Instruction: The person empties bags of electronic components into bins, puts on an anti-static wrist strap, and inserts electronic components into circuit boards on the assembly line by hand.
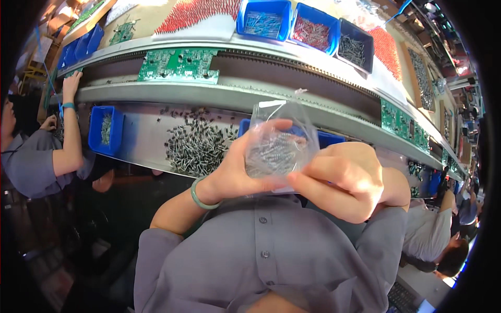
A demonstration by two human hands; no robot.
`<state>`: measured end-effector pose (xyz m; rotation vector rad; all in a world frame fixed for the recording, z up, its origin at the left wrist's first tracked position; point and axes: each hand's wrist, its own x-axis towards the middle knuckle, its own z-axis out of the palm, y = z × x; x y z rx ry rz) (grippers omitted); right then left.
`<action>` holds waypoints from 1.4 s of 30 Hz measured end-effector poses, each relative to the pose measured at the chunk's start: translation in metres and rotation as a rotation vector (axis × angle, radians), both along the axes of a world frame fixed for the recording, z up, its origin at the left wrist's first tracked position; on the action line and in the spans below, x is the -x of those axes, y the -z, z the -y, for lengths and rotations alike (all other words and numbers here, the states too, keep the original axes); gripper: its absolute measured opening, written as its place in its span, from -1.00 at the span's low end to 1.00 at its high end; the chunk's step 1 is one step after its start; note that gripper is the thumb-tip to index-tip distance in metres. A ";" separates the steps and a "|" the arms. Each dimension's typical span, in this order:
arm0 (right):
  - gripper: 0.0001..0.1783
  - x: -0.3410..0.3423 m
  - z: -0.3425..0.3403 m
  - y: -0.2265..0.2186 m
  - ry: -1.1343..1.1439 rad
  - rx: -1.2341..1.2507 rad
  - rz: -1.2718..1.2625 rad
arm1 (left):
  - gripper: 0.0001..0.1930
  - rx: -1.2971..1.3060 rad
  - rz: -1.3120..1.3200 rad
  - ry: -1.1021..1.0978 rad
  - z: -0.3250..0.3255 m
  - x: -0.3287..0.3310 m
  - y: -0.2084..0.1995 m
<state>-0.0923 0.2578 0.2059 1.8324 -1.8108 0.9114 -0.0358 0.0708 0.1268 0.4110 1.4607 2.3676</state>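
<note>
Between my hands, in front of my chest, is a clear plastic bag (276, 151) with many small silvery parts in it. My left hand (237, 167) is curled round the bag's left side, thumb below and fingers above. A pale green bangle circles that wrist. My right hand (347, 180) pinches the bag's lower right edge between thumb and curled fingers. Partly hidden behind the bag is a blue bin (330, 139) on the work ledge. Just left of my left hand lies a loose heap of small dark cylindrical components (195, 148) with metal leads.
A conveyor rail (292, 91) crosses beyond the ledge, carrying green circuit boards (177, 65). Blue bins (263, 23) of components and rows of red parts (195, 15) stand behind it. Another blue bin (106, 130) sits left. Co-workers sit at the left (44, 156) and right (433, 229).
</note>
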 end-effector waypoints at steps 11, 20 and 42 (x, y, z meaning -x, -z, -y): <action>-0.56 0.030 -0.030 0.005 0.109 -0.296 0.563 | -0.19 -0.005 -0.167 0.191 -0.005 -0.014 0.020; -0.64 0.030 -0.038 0.007 0.279 -0.241 0.156 | -0.18 -0.049 0.094 0.302 -0.004 -0.017 0.007; 0.05 -0.119 -0.125 0.086 0.440 -0.129 1.022 | -0.40 -0.319 0.820 0.287 -0.102 -0.025 0.036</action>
